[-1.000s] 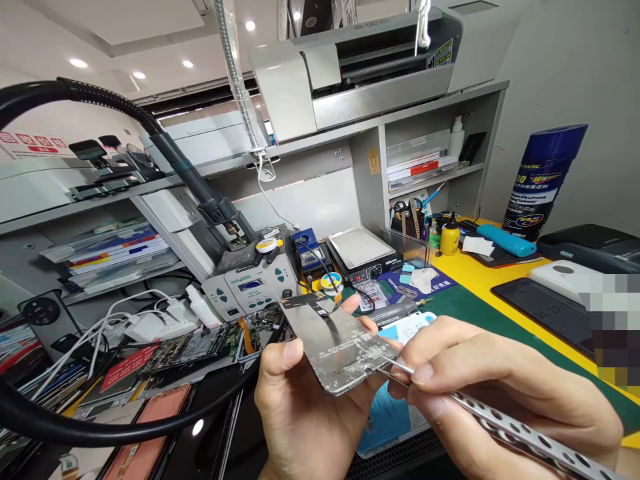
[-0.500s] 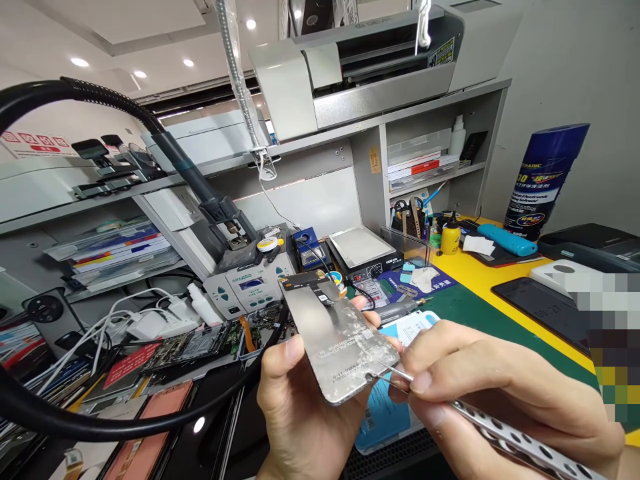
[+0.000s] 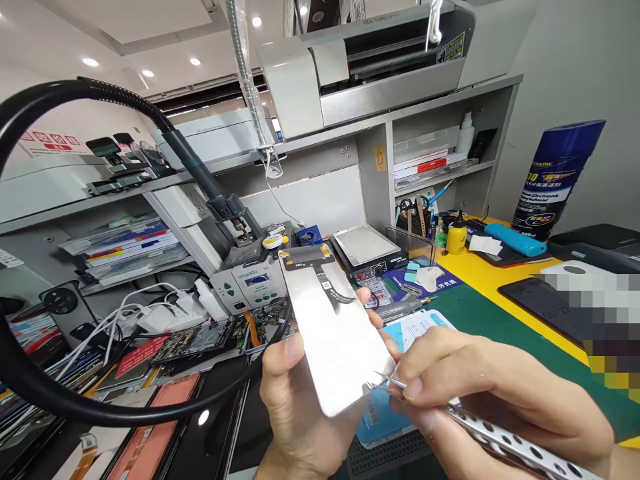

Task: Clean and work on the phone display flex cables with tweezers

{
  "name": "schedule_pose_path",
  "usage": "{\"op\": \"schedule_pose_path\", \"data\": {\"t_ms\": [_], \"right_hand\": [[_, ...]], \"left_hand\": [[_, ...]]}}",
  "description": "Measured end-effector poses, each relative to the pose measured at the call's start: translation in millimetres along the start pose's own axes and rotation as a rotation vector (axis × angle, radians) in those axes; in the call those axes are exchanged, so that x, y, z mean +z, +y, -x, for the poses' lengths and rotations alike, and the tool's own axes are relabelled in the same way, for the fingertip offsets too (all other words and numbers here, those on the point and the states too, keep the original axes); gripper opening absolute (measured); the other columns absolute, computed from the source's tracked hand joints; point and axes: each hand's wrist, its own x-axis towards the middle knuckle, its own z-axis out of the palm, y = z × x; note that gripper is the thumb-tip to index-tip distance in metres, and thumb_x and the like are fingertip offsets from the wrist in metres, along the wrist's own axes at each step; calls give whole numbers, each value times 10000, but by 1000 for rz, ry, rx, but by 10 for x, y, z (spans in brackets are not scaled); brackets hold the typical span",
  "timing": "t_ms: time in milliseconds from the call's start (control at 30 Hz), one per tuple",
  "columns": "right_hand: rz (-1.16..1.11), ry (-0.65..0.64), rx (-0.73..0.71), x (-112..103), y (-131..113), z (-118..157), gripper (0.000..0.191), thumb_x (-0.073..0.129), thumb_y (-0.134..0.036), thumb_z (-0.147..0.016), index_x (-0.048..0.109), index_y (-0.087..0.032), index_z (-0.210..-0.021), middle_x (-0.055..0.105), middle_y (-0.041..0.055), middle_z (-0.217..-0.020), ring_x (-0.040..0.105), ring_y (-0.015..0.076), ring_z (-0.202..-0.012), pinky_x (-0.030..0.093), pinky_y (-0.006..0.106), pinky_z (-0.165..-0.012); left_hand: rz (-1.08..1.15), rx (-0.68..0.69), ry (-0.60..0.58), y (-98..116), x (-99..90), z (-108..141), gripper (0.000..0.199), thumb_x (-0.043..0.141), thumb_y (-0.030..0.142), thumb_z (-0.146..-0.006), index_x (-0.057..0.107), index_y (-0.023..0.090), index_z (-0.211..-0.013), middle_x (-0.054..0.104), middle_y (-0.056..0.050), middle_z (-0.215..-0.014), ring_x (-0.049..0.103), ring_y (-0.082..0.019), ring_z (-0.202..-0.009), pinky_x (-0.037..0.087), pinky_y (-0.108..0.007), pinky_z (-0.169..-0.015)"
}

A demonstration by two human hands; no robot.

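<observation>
My left hand [image 3: 300, 407] grips a phone display panel [image 3: 335, 340] by its long edges, thumb on the left side and fingertips on the right. The panel's silvery back faces me, tilted, with glare washing out its lower part. A dark flex cable [image 3: 327, 283] lies along its upper half. Tweezers [image 3: 500, 430] with a perforated metal handle are pinched in my right hand [image 3: 475, 380]. Their slightly parted tips meet or hover just over the panel's lower right corner; I cannot tell which. Whether anything sits between the tips is too small to see.
A blue-and-white packet [image 3: 390, 400] lies under my hands on the green mat [image 3: 495, 347]. Behind stand a soldering station [image 3: 255, 283] and a heating plate [image 3: 365, 243]. A black hose [image 3: 150, 417] loops across the left, over phone parts. A spray can [image 3: 557, 180] stands right.
The panel has tilted, so glare now covers the printed, smudged lower part and the flex cable shows more fully. My right hand and the tweezers have shifted slightly; both hands keep their holds.
</observation>
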Motion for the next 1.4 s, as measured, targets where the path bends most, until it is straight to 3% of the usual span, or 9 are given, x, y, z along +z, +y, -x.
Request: {"op": "schedule_pose_path", "data": {"t_ms": [133, 267, 467, 700, 867, 1033, 1267, 1400], "right_hand": [[-7, -48, -30, -16, 33, -63, 366, 542, 84, -691, 673, -205, -874, 704, 28, -700, 700, 146, -632, 603, 225, -625], [14, -101, -73, -23, 60, -135, 376, 539, 93, -682, 673, -187, -895, 716, 48, -713, 702, 154, -637, 604, 239, -640], [-65, -83, -139, -24, 148, -96, 387, 551, 58, -671, 673, -197, -935, 706, 53, -714, 688, 165, -615, 576, 226, -549], [-65, -23, -56, -1, 94, -151, 326, 535, 50, -690, 687, -200, -832, 690, 33, -661, 663, 131, -561, 553, 202, -528], [18, -124, 18, -63, 31, -182, 345, 566, 85, -696, 664, -207, -850, 730, 25, -736, 701, 134, -660, 581, 213, -649], [-7, -156, 35, -113, 29, -151, 318, 572, 67, -710, 668, -202, -850, 704, 25, -722, 673, 145, -621, 561, 239, -575], [-25, 54, 24, -9, 44, -178, 283, 570, 51, -677, 687, -191, -764, 693, 18, -655, 670, 129, -570, 570, 204, -553], [-10, 54, 18, -2, 33, -173, 307, 571, 64, -666, 688, -196, -781, 702, 14, -665, 686, 136, -593, 586, 206, -568]], "left_hand": [[-21, -25, 39, 9, 3, 40, 632, 540, 429, -740, 676, 44, -1223, 749, -175, -1054, 686, -274, -940, 522, -369, -897], [-15, -46, 68, 20, 5, 70, 565, 572, 407, -757, 694, 100, -1215, 720, -171, -1192, 693, -255, -1000, 501, -359, -941], [-75, -58, 124, 22, 12, 72, 499, 613, 411, -785, 713, 131, -1186, 722, -164, -1194, 695, -268, -1021, 522, -369, -909], [-81, -89, 109, 7, -2, 63, 442, 572, 412, -865, 728, 128, -1166, 745, -131, -1155, 688, -279, -1052, 513, -367, -952], [-96, -69, 108, -25, -37, 35, 457, 518, 431, -892, 762, 89, -1073, 773, -154, -1017, 688, -344, -1016, 506, -432, -948], [-90, -51, 120, -59, -30, 15, 435, 486, 413, -917, 763, 110, -1060, 776, -151, -997, 686, -340, -1021, 499, -447, -959], [-19, -44, 91, -31, -31, -15, 415, 430, 378, -962, 743, 159, -1124, 776, -139, -1043, 729, -285, -941, 524, -431, -928], [13, -31, 44, -9, -41, -30, 447, 373, 357, -982, 724, 142, -1155, 769, -147, -1072, 726, -287, -983, 550, -396, -893]]}}
